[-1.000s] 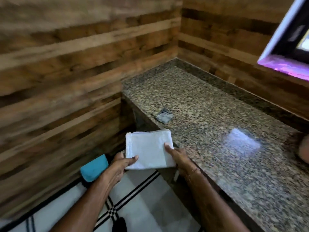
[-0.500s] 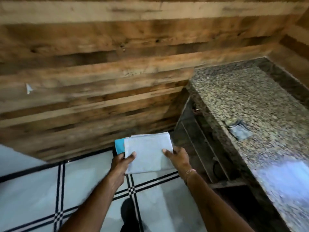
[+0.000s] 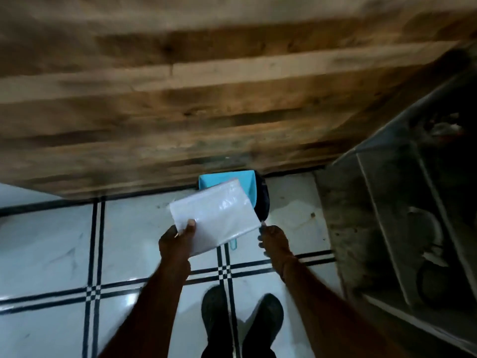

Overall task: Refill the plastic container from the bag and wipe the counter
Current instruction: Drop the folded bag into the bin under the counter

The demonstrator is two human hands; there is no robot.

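Holding the bag (image 3: 216, 215) above the floor (image 3: 51, 254), pinched at its near corners in the grip of left hand (image 3: 175, 244) and right hand (image 3: 273, 239), seemingly light, limp, slippery, so best held by those corners.

Bag (image 3: 219, 215) now aslant above dustpan (image 3: 227, 180)

Bag held over the floor, close before the wall.

The bag (image 3: 216, 215) hangs above the floor (image 3: 51, 241). The left grip (image 3: 178, 241) holds the bag's near left corner, thumb on top. The right grip (image 3: 273, 239) is at its near right corner; whether it pinches there cannot be told. Behind and partly under the bag, a dustpan (image 3: 224, 179) stands on the floor against the wall (image 3: 180, 99). Shelves (image 3: 402, 202) lie right of the bag, and two shoes (image 3: 265, 316) stand nearer than it, on the floor.
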